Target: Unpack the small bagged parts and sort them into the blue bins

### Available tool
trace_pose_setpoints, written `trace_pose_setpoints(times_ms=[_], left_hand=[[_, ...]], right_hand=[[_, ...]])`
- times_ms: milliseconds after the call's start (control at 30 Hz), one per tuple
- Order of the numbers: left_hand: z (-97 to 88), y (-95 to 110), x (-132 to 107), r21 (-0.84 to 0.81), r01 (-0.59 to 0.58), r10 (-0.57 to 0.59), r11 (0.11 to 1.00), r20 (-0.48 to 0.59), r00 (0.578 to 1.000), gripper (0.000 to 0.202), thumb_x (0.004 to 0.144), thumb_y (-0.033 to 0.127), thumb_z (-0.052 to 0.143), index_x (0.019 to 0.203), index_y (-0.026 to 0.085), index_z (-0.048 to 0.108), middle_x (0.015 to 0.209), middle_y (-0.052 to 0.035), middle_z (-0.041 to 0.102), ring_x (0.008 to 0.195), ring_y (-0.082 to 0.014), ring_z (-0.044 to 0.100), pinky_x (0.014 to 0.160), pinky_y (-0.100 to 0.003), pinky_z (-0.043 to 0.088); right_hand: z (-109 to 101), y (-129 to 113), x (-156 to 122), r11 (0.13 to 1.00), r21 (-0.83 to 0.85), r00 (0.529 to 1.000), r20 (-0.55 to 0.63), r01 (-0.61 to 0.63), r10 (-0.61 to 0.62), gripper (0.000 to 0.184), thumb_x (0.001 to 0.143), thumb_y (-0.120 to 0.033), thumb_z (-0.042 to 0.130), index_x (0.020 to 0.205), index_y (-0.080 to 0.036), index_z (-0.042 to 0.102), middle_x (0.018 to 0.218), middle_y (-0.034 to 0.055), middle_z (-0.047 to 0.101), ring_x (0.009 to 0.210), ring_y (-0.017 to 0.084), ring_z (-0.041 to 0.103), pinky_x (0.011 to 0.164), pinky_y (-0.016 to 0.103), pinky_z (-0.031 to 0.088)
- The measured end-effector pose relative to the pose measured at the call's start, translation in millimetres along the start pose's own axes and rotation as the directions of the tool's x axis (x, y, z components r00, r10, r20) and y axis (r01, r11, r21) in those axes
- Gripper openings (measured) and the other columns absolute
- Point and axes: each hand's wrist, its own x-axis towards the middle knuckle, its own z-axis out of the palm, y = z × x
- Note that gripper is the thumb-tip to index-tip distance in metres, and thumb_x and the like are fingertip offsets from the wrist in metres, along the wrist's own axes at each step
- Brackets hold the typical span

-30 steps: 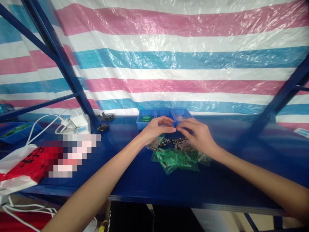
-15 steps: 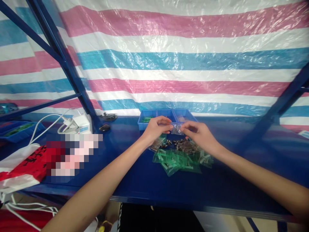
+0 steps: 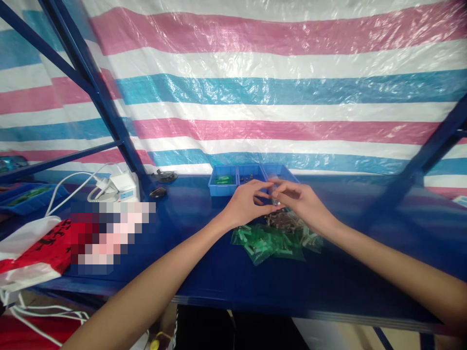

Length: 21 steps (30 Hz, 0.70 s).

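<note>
My left hand (image 3: pixel 245 203) and my right hand (image 3: pixel 299 201) meet fingertip to fingertip above the blue bench, both pinched on a small clear plastic bag (image 3: pixel 274 198) that is mostly hidden by the fingers. Just below them lies a heap of small dark metal parts (image 3: pixel 282 220). In front of that heap is a pile of green-tinted little bags (image 3: pixel 268 241). Behind the hands stands a blue three-compartment tray (image 3: pixel 251 178), with green pieces in its left compartment.
The blue bench (image 3: pixel 226 272) runs across the view, with its front edge near me. A white power adapter with cables (image 3: pixel 116 187) and a small black object (image 3: pixel 157 193) lie at the left. A red and white bag (image 3: pixel 32 253) hangs at the bench's left edge. Blue frame struts and a striped tarpaulin stand behind.
Both hands have drawn closer together and moved slightly right, closing round the small clear bag that showed between them half a second ago.
</note>
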Motion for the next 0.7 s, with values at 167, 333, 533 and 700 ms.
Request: trace_pose_setpoints(times_ms=[167, 333, 533, 700], left_hand=[[3.7, -7.3, -0.7, 0.043, 0.007, -0.006, 0.999, -0.017, 1.000, 0.057, 0.081, 0.018, 0.076, 0.136, 0.022, 0.062, 0.122, -0.0102, 0.072, 0.097, -0.0215, 0.076, 0.078, -0.032, 0.064], [3.7, -6.2, -0.6, 0.061, 0.055, -0.050, 0.997, -0.083, 0.995, 0.042, 0.085, 0.016, 0.070, 0.127, 0.018, 0.066, 0.103, -0.0079, 0.077, 0.086, -0.0191, 0.076, 0.075, -0.031, 0.063], [-3.1, -0.3, 0.2, 0.116, 0.072, -0.060, 0.991, -0.108, 0.992, 0.043, 0.089, 0.018, 0.066, 0.131, 0.020, 0.057, 0.101, -0.0071, 0.074, 0.081, -0.0169, 0.074, 0.069, -0.027, 0.057], [-2.9, -4.5, 1.0, 0.184, 0.060, -0.043, 0.981, -0.097, 0.994, 0.053, 0.083, 0.023, 0.075, 0.132, 0.022, 0.056, 0.109, -0.0070, 0.071, 0.082, -0.0173, 0.073, 0.067, -0.026, 0.055]], right_hand=[[1.1, -3.3, 0.4, 0.999, 0.013, 0.999, 0.002, -0.038, 0.038, 0.031, 0.079, -0.052, 0.078, 0.079, -0.021, 0.072, 0.111, 0.0089, 0.071, 0.099, 0.027, 0.067, 0.069, 0.033, 0.060], [-1.9, -0.2, 3.3, 0.998, 0.010, 0.998, -0.028, -0.055, 0.055, 0.034, 0.082, -0.054, 0.073, 0.087, -0.021, 0.074, 0.102, 0.0083, 0.071, 0.095, 0.025, 0.066, 0.067, 0.031, 0.059], [-2.9, 3.4, 4.6, 0.999, -0.009, 0.998, -0.044, -0.044, 0.044, 0.029, 0.085, -0.047, 0.071, 0.095, -0.020, 0.074, 0.096, 0.0094, 0.073, 0.097, 0.027, 0.071, 0.066, 0.032, 0.060], [-0.4, 0.9, 2.5, 0.999, -0.045, 0.998, -0.061, -0.021, 0.018, 0.030, 0.085, -0.042, 0.071, 0.106, -0.021, 0.071, 0.094, 0.0078, 0.073, 0.087, 0.024, 0.072, 0.064, 0.035, 0.062]])
